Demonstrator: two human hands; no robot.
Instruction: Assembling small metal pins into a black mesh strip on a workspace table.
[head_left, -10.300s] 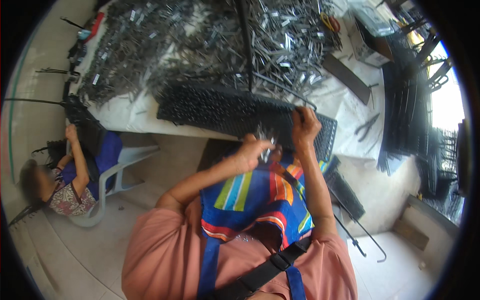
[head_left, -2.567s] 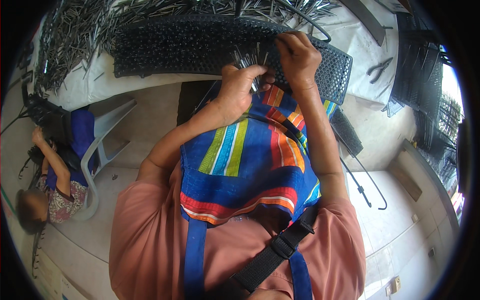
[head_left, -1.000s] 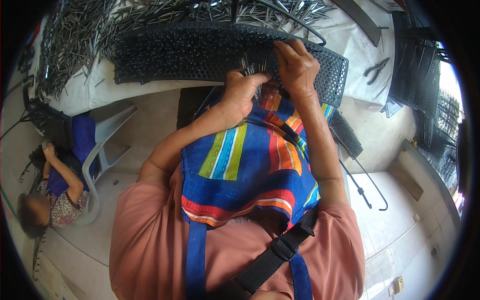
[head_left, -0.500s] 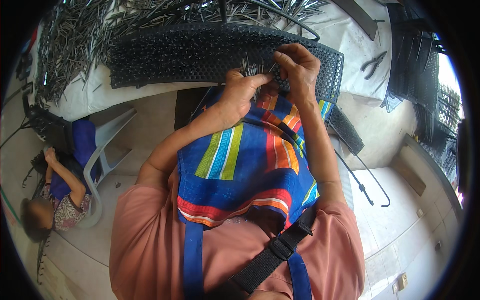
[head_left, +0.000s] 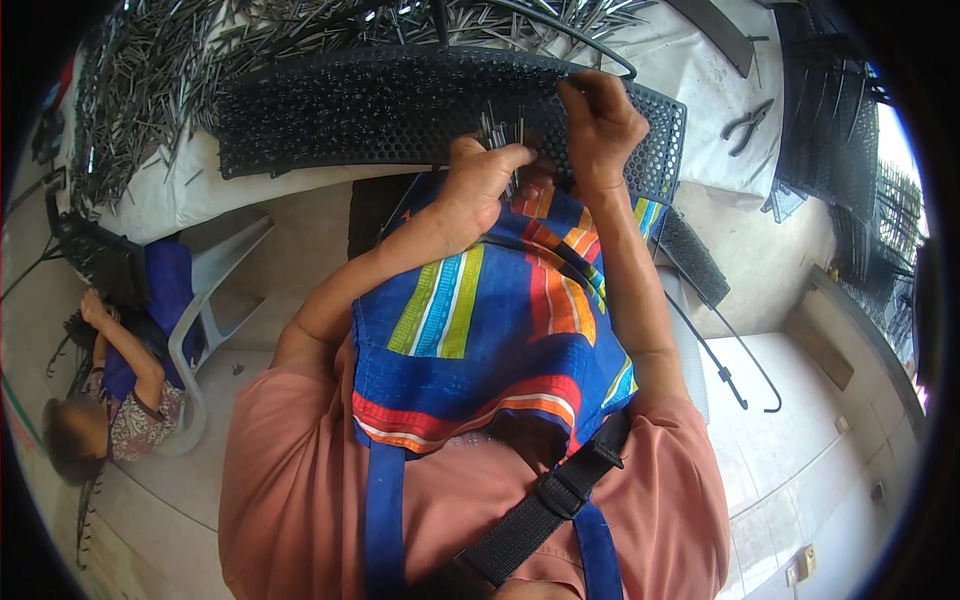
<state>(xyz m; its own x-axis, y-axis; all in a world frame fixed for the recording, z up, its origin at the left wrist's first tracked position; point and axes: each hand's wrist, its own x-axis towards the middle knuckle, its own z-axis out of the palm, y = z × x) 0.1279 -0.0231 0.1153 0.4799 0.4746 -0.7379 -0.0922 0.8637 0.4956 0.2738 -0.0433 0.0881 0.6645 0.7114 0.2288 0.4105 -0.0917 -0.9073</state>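
Metal strips point(head_left: 496, 136) clenched in left hand point(head_left: 476, 182); right hand point(head_left: 605, 132) curled inward, its grip unclear.

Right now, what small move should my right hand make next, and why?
Probably lower the right hand to an open hole in the black perforated panel: it's near the upper edge, beside open holes, and the left hand holds thin metal strips. I can't tell whether the right pinches one.

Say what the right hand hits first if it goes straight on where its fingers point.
Most likely the black perforated panel, which lies right behind and under the fingertips of the right hand; one view doesn't settle the depth, so any gap, or contact already made, can't be told.
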